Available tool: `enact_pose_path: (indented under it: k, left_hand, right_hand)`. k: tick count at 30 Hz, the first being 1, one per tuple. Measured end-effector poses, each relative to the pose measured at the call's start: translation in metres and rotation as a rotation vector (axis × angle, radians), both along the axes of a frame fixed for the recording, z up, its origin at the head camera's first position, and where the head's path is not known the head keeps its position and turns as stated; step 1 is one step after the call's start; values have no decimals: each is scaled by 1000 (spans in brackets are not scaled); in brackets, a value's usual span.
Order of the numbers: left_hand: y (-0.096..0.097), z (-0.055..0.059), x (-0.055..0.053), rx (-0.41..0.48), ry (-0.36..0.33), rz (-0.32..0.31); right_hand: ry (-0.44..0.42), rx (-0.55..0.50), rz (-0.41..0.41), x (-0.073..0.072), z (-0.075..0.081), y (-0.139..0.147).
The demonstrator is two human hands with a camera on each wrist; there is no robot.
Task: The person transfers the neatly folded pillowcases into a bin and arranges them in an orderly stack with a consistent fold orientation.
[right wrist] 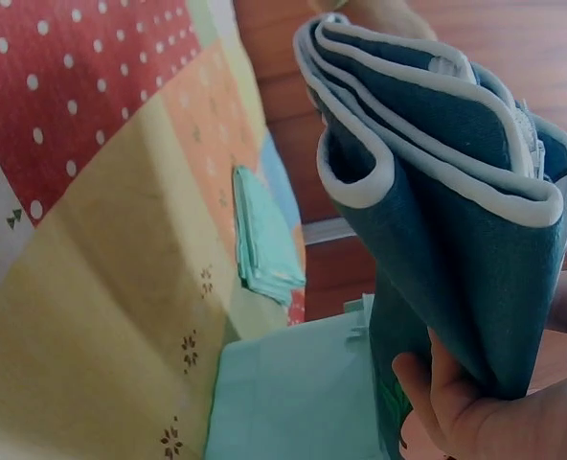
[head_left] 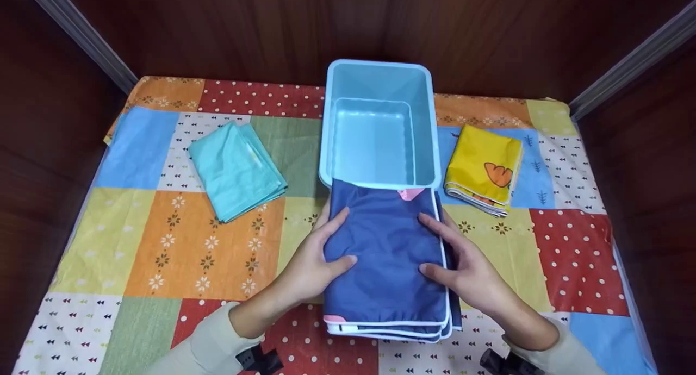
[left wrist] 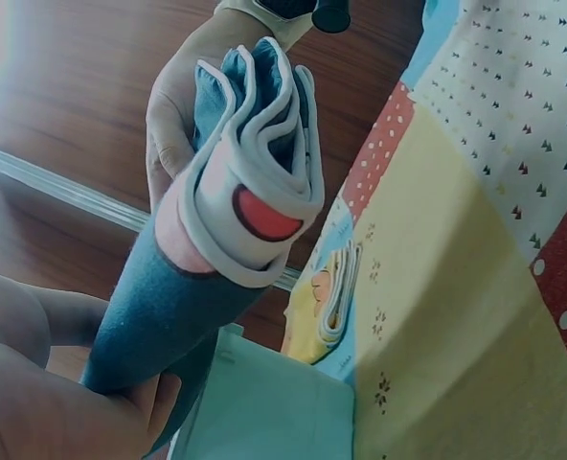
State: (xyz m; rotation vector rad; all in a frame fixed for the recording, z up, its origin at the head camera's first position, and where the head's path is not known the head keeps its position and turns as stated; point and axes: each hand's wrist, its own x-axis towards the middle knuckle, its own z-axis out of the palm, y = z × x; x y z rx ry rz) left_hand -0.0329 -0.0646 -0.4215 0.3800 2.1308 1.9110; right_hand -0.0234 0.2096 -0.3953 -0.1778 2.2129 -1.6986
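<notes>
Gripping one folded navy cloth [head_left: 389,255] with white piping in two hands, left hand [head_left: 321,255] and right hand [head_left: 467,261] clasping opposite sides, raised above the patchwork tablecloth [head_left: 217,277], midway across and towards its near edge. Facing one light-blue plastic bin [head_left: 379,65] at the middle of the far edge, with one folded turquoise cloth [head_left: 234,171] towards the far left corner and one folded yellow printed cloth [head_left: 481,163] towards the far right corner. Angling both hands inward, with thumbs and index fingers on the upper face, other fingers partly hidden by fabric.
</notes>
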Motion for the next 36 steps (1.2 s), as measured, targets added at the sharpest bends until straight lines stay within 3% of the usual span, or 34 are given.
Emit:
enact_pose_path:
  k: [14, 36]
  left_hand:
    - [1, 16, -7, -28, 1, 2]
    - [6, 26, -25, -31, -27, 22]
  right_hand:
    - [36, 25, 0, -5, 13, 3]
    - [17, 40, -27, -21, 16, 4]
